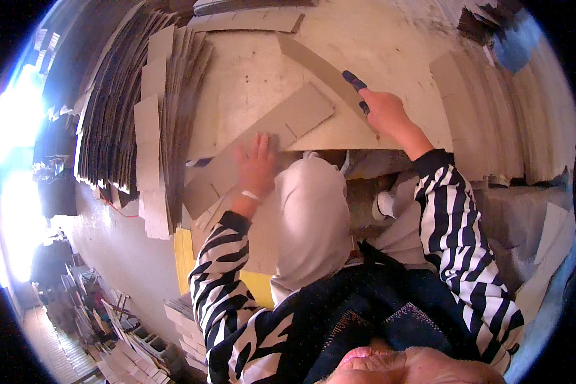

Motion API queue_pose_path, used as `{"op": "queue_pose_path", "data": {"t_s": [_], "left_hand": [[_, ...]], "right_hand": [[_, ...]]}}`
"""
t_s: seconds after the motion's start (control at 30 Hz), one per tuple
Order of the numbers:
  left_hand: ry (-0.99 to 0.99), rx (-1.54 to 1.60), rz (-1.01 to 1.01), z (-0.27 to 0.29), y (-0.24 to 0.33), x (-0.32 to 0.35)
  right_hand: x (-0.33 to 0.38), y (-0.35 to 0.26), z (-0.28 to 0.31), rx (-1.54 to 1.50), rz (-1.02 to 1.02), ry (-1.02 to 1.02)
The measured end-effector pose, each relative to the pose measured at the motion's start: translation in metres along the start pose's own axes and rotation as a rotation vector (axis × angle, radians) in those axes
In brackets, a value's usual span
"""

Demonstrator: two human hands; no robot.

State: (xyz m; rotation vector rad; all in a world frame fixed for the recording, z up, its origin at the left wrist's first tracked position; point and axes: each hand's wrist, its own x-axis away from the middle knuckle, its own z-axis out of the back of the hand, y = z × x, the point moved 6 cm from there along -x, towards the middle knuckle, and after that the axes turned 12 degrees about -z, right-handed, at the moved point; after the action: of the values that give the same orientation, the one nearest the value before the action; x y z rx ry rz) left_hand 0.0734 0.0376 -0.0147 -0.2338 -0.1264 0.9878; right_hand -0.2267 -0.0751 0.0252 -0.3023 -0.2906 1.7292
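My left hand, a little blurred, lies with fingers stretched out flat on a brown cardboard strip with slits cut in it. That strip lies slantwise over the near edge of a pale wooden table. In my right hand is a second, narrow cardboard strip, held near its closer end between thumb and fingers. It slants away to the far left across the tabletop. Dark coverings sit on the tips of two right-hand digits. The rest of the right hand's fingers are hidden.
Tall rows of cardboard pieces stand at the left and right of the table. Another flat cardboard strip lies at the far edge. Below the table my knee shows. More cardboard stacks stand on the floor at lower left.
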Motion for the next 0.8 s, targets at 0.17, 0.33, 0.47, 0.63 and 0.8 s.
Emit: {"op": "queue_pose_path", "data": {"t_s": [0.17, 0.33, 0.47, 0.63, 0.8], "left_hand": [[0.028, -0.088, 0.087, 0.006, -0.023, -0.033], [0.060, 0.040, 0.291, 0.028, -0.056, -0.095], [0.405, 0.239, 0.233, 0.008, -0.044, -0.122], [0.350, 0.747, 0.492, -0.014, -0.079, -0.111], [0.386, 1.173, 0.461, 0.010, -0.041, -0.128]], "right_hand": [[-0.001, -0.008, 0.021, -0.035, 0.016, 0.094], [0.000, -0.017, 0.033, -0.162, 0.092, 0.228], [0.006, -0.012, 0.034, -0.189, 0.122, 0.258], [0.009, -0.038, 0.024, -0.266, 0.263, 0.327], [0.006, -0.047, 0.021, -0.280, 0.295, 0.360]]}}
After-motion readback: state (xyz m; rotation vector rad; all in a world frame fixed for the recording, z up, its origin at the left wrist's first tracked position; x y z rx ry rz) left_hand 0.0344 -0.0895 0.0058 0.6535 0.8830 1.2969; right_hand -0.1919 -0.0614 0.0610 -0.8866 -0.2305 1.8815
